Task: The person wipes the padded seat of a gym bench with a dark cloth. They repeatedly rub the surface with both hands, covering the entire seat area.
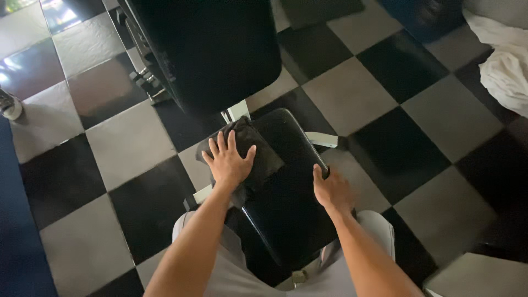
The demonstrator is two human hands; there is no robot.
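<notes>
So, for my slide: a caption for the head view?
Left hand presses dark cloth on black padded seat; right hand grips its edge.

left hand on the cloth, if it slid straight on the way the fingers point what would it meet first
The left hand lies flat on the dark cloth, fingers pointing up the seat pad. Going straight on, it would probably first meet the white frame bracket, then the large black back pad; depth is unclear.

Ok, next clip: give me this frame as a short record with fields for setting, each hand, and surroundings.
setting: checkered black and grey floor, black padded bench seat with upright back pad
left hand: flat, fingers spread, pressing a dark cloth on the seat
right hand: gripping the seat's right edge
surroundings: white fabric at upper right, a shoe at left edge
</notes>
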